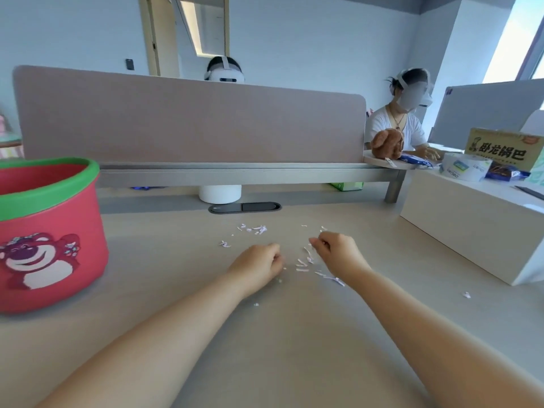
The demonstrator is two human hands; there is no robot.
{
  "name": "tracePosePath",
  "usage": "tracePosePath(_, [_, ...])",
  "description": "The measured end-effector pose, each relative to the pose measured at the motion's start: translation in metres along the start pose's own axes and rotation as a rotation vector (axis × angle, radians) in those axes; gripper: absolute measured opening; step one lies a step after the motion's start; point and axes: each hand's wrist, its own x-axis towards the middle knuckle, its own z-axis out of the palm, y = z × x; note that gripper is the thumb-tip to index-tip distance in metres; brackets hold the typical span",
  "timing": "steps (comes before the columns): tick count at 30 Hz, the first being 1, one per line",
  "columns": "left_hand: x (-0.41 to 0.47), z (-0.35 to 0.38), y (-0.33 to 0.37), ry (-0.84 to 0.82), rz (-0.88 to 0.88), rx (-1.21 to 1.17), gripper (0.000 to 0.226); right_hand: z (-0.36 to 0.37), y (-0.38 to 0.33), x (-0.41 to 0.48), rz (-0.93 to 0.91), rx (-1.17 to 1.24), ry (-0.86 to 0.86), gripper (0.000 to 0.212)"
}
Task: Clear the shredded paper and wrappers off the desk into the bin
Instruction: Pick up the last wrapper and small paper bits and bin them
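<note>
Small white shreds of paper [303, 264] lie scattered on the beige desk [288, 334], with another cluster [255, 229] farther back and a stray bit [466, 295] at the right. My left hand [259, 263] rests curled on the desk just left of the nearest shreds, fingers closed; what it holds, if anything, is hidden. My right hand [338, 253] is over the shreds with its fingertips pinched together on small paper bits. The red bin [50, 231] with a green rim and a bear picture stands on the desk at the far left.
A pink divider panel [191, 119] closes off the back of the desk. A white box [477, 225] stands at the right, carrying a tape roll, snack wrappers and a yellow carton [504, 148]. A cable port [244, 207] lies ahead. Two people sit beyond the divider.
</note>
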Motion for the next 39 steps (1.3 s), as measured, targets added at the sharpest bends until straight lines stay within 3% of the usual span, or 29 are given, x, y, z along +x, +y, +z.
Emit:
tracePosePath(5, [-0.032, -0.087, -0.003, 0.296, -0.047, -0.130, 0.018, 0.006, -0.092, 0.018, -0.175, 0.213, 0.052, 0.041])
tracePosePath(10, [-0.070, -0.196, -0.031, 0.567, -0.052, 0.116, 0.021, 0.016, -0.210, 0.040, -0.381, 0.385, 0.079, 0.041])
tracePosePath(13, [-0.086, -0.250, -0.065, 0.641, -0.152, 0.266, 0.026, 0.028, -0.267, 0.052, -0.487, 0.474, 0.074, 0.043])
tracePosePath(17, [-0.092, -0.283, -0.108, 0.520, -0.335, 0.392, 0.026, 0.050, -0.313, 0.065, -0.557, 0.519, 0.077, 0.041])
tracePosePath(22, [-0.092, -0.294, -0.139, 0.065, -0.483, 0.341, 0.046, 0.066, -0.331, 0.074, -0.587, 0.549, 0.078, 0.042])
tracePosePath(25, [-0.100, -0.300, -0.141, 0.080, -0.487, 0.367, 0.041, 0.073, -0.338, 0.076, -0.598, 0.566, 0.064, 0.043])
tracePosePath(29, [-0.115, -0.304, -0.145, 0.157, -0.338, 0.368, 0.013, 0.084, -0.354, 0.075, -0.612, 0.581, 0.044, 0.043])
tracePosePath(36, [-0.129, -0.305, -0.150, 0.360, -0.337, 0.261, 0.034, 0.099, -0.387, 0.069, -0.649, 0.603, 0.015, 0.044])
tracePosePath(39, [-0.137, -0.311, -0.149, 0.310, -0.339, 0.289, 0.028, 0.101, -0.396, 0.068, -0.636, 0.600, 0.008, 0.046])
